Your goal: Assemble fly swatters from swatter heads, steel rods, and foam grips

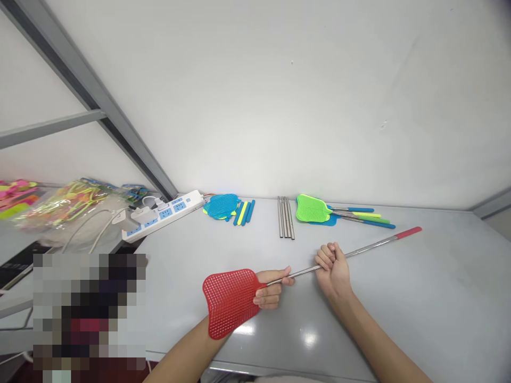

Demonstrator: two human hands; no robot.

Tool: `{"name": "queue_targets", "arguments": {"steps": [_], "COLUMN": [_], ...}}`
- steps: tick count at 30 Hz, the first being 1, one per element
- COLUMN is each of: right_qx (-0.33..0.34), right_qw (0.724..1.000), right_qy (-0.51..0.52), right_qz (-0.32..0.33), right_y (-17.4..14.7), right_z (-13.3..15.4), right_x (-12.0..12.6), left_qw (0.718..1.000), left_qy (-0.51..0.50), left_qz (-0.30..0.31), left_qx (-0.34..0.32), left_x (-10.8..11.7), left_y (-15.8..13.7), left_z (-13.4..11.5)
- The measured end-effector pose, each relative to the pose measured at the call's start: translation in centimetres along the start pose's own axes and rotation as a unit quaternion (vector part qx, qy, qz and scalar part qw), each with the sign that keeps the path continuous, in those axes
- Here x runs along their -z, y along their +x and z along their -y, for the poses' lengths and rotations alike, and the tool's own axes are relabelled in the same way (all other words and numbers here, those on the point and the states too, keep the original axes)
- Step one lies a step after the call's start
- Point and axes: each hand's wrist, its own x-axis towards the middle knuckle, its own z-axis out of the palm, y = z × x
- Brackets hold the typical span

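Note:
A red fly swatter [231,303] with a metal rod and a red grip lies slantwise across both hands above the grey table. My left hand [273,290] is closed around the rod just beside the perforated head, which covers part of my left wrist. Farther along the rod, my right hand [333,268] is wrapped round it in a fist. The rod runs on past my right hand to the red grip at the right. Behind the hands, several metal tubes [286,218] lie side by side on the table.
Blue and yellow swatter heads [221,206] and several coloured grips [244,213] lie near the wall. Swatters with a green head [312,208] on top are stacked right of the tubes. A power strip [163,215], bagged items [75,207] and a metal frame [91,96] are at the left.

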Motion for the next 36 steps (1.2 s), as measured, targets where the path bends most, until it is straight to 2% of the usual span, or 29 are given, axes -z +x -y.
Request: {"name": "queue_targets", "arguments": {"steps": [17,23,36], "right_qx": [0.001,0.007,-0.035], "right_qw": [1.0,0.999,0.999], "right_qy": [-0.01,-0.046,0.002], "right_qz": [0.011,0.017,0.015], "right_y": [-0.2,-0.2,0.0], "right_z": [-0.5,-0.8,-0.3], "right_x": [0.2,0.3,-0.1], "left_qw": [1.0,0.999,1.0], "left_qy": [0.004,-0.001,0.002], "left_qz": [-0.013,-0.021,0.008], "left_qx": [-0.016,-0.025,-0.011], "left_x": [-0.5,-0.9,0.4], "left_y": [-0.2,-0.4,0.4], "left_z": [0.0,0.1,0.1]}}
